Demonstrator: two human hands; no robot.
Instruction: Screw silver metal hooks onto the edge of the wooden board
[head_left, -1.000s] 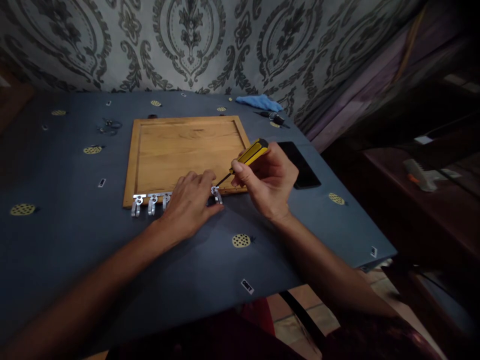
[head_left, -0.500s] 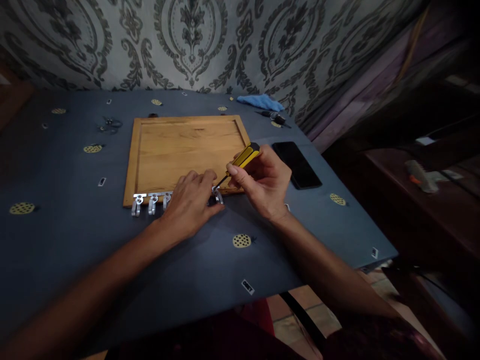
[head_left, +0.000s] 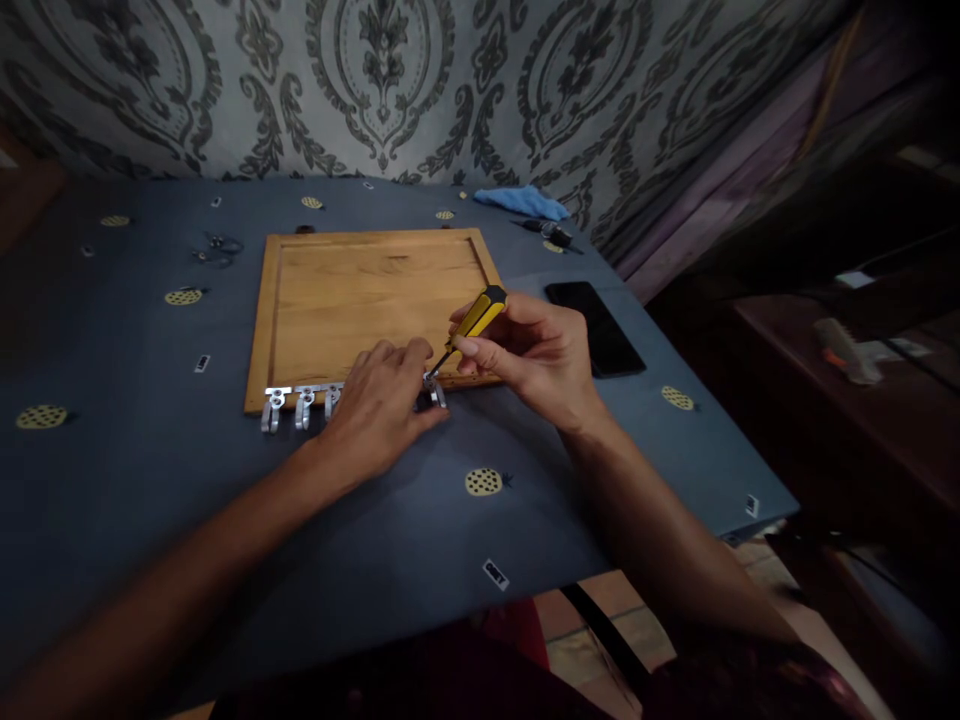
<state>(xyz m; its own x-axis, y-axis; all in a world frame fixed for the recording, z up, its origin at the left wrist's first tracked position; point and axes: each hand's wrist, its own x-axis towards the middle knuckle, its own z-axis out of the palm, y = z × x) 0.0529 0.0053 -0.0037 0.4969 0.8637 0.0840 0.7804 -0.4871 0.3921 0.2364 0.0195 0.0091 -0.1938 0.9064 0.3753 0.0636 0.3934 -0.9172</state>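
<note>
A wooden board [head_left: 367,290] with a raised frame lies flat on the table. Along its near edge runs a metal hook rail [head_left: 304,400], its several hooks hanging past the edge. My left hand [head_left: 379,400] lies over the rail's right part, fingers wrapped onto the rail and the thumb by its end hook. My right hand [head_left: 536,355] pinches a yellow-and-black screwdriver [head_left: 480,315] by the handle. The screwdriver leans to the right, its tip down at the rail's right end beside my left fingers. The screw under the tip is too small to make out.
Right of the board lies a black phone [head_left: 600,330]. Behind it are a blue cloth [head_left: 523,203] and a dark tool [head_left: 551,235]. Dark scissors [head_left: 217,250] rest at the left. The blue tablecloth [head_left: 360,580] covers the table, whose right edge slants beyond the phone.
The screwdriver's handle has tipped left and become more upright, its tip staying at the rail's right end. My right hand has shifted its fingers around it. My left hand stays put.
</note>
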